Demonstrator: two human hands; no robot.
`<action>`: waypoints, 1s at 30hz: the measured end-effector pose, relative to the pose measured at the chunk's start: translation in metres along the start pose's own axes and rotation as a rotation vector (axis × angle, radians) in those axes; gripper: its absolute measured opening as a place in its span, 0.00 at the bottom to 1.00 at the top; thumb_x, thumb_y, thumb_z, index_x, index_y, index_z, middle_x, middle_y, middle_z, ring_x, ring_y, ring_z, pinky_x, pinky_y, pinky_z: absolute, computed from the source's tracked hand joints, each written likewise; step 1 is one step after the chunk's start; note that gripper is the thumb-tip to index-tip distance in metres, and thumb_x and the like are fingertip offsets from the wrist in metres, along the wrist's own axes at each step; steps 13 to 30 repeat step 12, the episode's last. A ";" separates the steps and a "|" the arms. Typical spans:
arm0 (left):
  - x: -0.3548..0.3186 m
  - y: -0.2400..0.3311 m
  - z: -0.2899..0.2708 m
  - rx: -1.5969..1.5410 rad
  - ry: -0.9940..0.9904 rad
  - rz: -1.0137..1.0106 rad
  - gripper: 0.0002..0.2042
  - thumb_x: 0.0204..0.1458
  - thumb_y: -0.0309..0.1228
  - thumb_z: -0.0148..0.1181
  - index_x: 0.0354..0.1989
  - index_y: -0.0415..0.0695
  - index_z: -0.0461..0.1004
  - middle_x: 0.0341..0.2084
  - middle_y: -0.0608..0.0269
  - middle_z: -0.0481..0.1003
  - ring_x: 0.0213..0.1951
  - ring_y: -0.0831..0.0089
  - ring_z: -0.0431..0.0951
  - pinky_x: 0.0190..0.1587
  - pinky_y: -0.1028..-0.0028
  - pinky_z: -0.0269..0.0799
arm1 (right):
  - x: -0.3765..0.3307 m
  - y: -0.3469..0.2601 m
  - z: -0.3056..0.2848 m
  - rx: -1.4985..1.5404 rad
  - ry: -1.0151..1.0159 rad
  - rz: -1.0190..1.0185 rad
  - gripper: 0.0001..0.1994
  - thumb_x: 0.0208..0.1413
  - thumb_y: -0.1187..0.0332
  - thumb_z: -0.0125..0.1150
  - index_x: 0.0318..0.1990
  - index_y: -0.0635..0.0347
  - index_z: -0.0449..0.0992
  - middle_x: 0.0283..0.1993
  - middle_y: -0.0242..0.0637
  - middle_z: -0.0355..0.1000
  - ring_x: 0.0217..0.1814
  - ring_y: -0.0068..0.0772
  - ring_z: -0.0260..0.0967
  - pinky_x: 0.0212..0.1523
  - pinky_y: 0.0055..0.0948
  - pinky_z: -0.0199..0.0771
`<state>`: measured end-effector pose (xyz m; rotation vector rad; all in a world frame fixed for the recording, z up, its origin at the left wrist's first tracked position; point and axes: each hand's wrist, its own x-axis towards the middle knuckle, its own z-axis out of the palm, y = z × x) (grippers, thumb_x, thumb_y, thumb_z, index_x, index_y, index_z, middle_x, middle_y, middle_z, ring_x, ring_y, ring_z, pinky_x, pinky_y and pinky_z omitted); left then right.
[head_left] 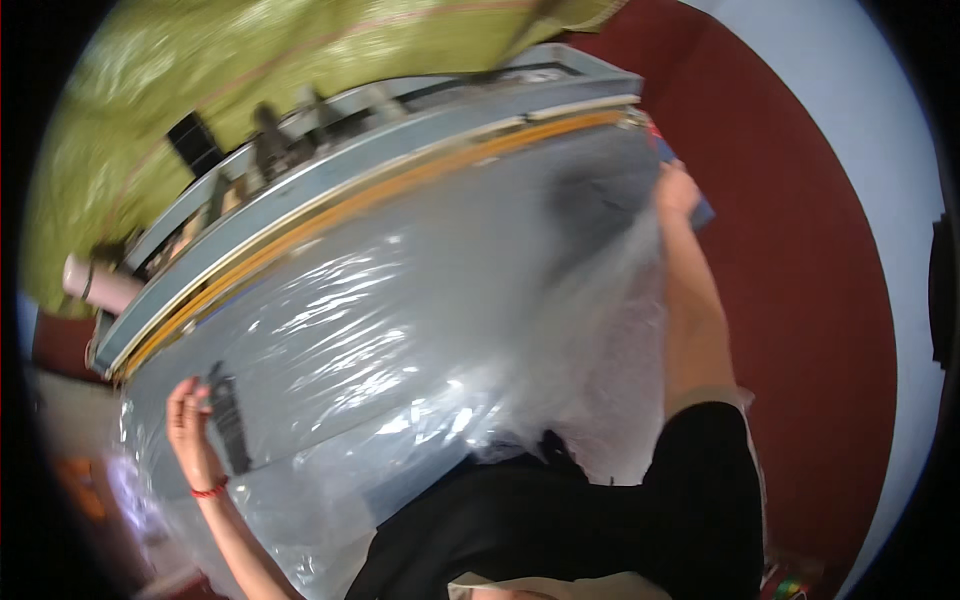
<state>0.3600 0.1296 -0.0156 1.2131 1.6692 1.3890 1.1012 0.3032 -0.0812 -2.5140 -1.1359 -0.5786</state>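
Note:
A sheet of clear plastic point(345, 325), wrinkled and shiny, lies over a grey tabletop and bunches up in front of my body. My right hand point(678, 190) is closed at the table's far right corner, with the sheet's gathered edge running up to it. A blue and red edge of something shows behind that hand. At the left end, my left hand point(188, 420), with a red bracelet at the wrist, is raised over the sheet. Its fingers look stretched and slightly apart. Beside it is a dark patch point(230, 420), perhaps a shadow.
Along the table's far side runs a blue-grey trough point(400, 140) with an orange strip point(400, 190). Blurred tools and small items fill it. A pink cylinder point(100, 285) and a black box point(194, 143) are by it. Yellow-green sheeting point(200, 60) lies beyond, dark red floor point(810, 300) at right.

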 end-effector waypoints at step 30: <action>-0.180 0.082 0.336 0.046 -1.335 -0.079 0.36 0.48 0.29 0.57 0.62 0.40 0.42 0.58 0.55 0.56 0.49 0.71 0.67 0.49 0.74 0.64 | 0.000 0.024 0.008 0.151 -0.004 0.022 0.12 0.56 0.60 0.44 0.33 0.58 0.68 0.28 0.46 0.73 0.33 0.48 0.72 0.33 0.43 0.69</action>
